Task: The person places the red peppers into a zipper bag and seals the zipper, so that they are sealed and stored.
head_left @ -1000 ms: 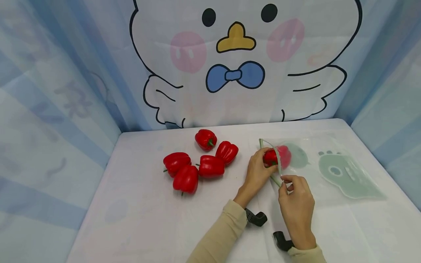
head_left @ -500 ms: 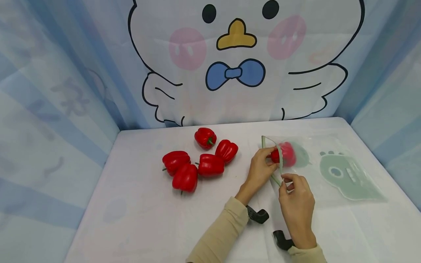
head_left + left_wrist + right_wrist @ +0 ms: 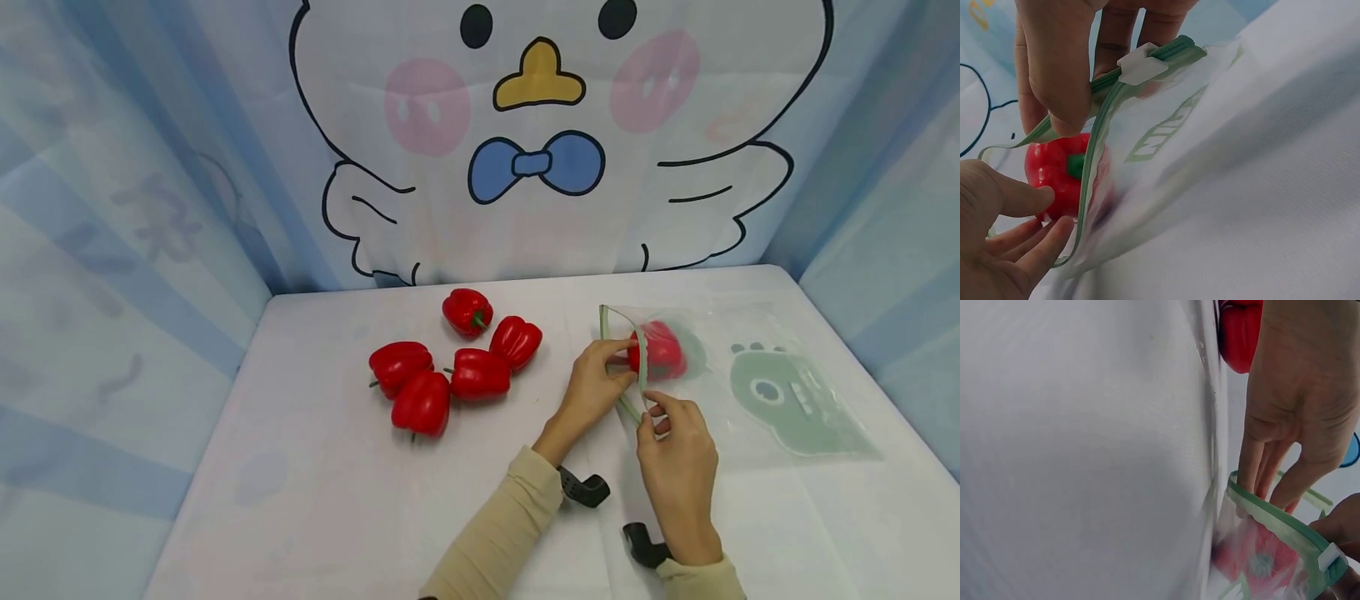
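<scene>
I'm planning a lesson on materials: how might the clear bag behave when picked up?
The clear bag is probably floppy: its thin film looks wrinkled. Its green rim seems springier, bowing open. The red pepper at its mouth may weigh that end down.

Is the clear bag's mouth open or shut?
Open: the clear bag has its green edges parted, and the left hand reaches between them with a red pepper.

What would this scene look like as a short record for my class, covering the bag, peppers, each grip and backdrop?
Bag: clear, green-edged, on the white table, open at its left end
Bagged pepper: red, inside near the open end
Loose peppers: five, red, left of the bag
Left grip: reaching into the bag, touching the bagged pepper
Right grip: pinching the bag beside the white slider
Backdrop: cartoon character with blue bow tie
</scene>
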Demonstrator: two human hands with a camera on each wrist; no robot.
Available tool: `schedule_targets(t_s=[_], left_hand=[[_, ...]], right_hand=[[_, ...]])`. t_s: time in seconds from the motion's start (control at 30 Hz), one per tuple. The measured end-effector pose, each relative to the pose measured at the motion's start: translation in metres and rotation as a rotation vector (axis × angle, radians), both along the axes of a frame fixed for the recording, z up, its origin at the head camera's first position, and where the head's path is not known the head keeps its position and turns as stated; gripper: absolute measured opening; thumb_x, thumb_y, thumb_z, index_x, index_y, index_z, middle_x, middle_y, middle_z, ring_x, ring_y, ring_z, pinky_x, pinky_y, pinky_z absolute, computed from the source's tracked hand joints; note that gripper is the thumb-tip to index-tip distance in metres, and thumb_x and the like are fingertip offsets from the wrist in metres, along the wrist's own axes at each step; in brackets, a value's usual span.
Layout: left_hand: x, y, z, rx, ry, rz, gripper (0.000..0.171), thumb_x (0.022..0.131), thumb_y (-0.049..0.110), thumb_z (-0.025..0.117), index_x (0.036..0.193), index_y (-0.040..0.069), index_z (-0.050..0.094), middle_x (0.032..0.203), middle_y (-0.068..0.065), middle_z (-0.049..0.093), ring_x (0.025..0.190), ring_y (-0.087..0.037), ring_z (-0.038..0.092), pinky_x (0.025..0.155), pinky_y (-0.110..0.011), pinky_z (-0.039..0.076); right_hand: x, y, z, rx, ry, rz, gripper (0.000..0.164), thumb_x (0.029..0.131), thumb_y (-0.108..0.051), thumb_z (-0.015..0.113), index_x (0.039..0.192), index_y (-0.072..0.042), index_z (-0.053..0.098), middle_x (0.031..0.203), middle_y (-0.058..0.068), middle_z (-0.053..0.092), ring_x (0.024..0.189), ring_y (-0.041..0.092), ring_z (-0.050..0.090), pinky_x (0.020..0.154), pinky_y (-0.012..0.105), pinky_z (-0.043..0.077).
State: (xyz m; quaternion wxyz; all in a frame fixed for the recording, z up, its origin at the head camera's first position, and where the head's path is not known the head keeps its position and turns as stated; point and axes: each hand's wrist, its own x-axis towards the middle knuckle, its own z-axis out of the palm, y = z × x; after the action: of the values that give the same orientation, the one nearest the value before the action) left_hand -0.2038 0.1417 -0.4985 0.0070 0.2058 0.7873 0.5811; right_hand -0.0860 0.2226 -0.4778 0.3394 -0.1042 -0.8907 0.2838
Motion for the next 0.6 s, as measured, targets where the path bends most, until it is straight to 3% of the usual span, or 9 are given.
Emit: schedule_targets(t_s=[0.33, 0.6], left_hand=[[0.0028, -0.0004, -0.0028, -0.01, -0.011, -0.085, 0.04, 0.094, -0.004, 0.069, 0.132, 0.006, 0.07, 0.13, -0.012, 0.067, 0.114, -0.018, 0.074, 0.087, -0.01, 0.053], [0.0057, -0.0033, 0.0014, -0.16, 0.059, -0.094, 0.032, 0.098, 0.0, 0.066, 0.129, 0.005, 0.072, 0.125, -0.01, 0.07, 0.106, -0.012, 0.075, 0.082, -0.006, 0.052]], right_hand=[[0.0008, 0.003, -0.0009, -0.011, -0.016, -0.006, 0.027, 0.086, 0.009, 0.069, 0.11, -0.001, 0.078, 0.09, 0.016, 0.068, 0.069, 0.027, 0.063, 0.059, 0.039, 0.048], [0.0004, 0.0043, -0.0004, -0.016, -0.025, 0.009, 0.027, 0.086, 0.009, 0.07, 0.11, 0.0, 0.078, 0.092, 0.015, 0.069, 0.07, 0.026, 0.064, 0.059, 0.032, 0.048]])
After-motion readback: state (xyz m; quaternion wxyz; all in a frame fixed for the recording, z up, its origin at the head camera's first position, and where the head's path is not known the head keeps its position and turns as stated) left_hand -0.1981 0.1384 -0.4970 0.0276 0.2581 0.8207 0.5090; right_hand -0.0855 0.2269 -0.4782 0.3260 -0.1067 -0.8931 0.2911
